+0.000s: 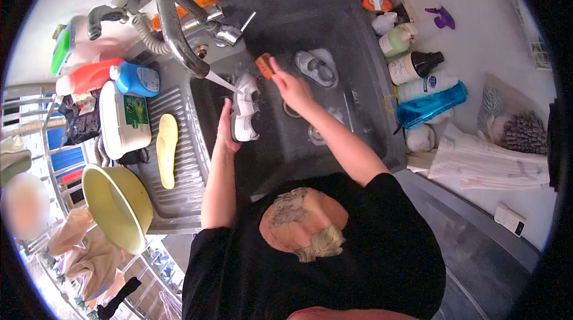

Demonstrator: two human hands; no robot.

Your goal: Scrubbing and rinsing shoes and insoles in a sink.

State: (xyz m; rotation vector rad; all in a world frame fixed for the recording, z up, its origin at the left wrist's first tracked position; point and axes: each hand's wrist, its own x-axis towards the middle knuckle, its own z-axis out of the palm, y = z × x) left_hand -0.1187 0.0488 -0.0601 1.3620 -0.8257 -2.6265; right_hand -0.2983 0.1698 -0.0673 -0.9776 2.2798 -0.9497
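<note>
Under the running faucet point(181, 38) my left hand point(227, 132) holds a white shoe point(245, 112) on its side, above the dark sink basin. Water falls onto the shoe's upper end. My right hand point(293, 89) grips a small brush with an orange-brown back point(265, 66), just right of the shoe and apart from it. A second, grey-white shoe point(317, 68) lies in the sink point(358, 33) beyond my right hand. A yellow insole point(167, 150) rests on the ribbed drainboard at the left.
Left of the sink stand a yellow-green basin point(118, 208), a white tub point(123, 120), a blue bottle point(138, 79) and a red bottle point(91, 77). Several bottles, one of them clear blue point(432, 104), line the right rim. White plastic bags point(488, 161) lie at the right.
</note>
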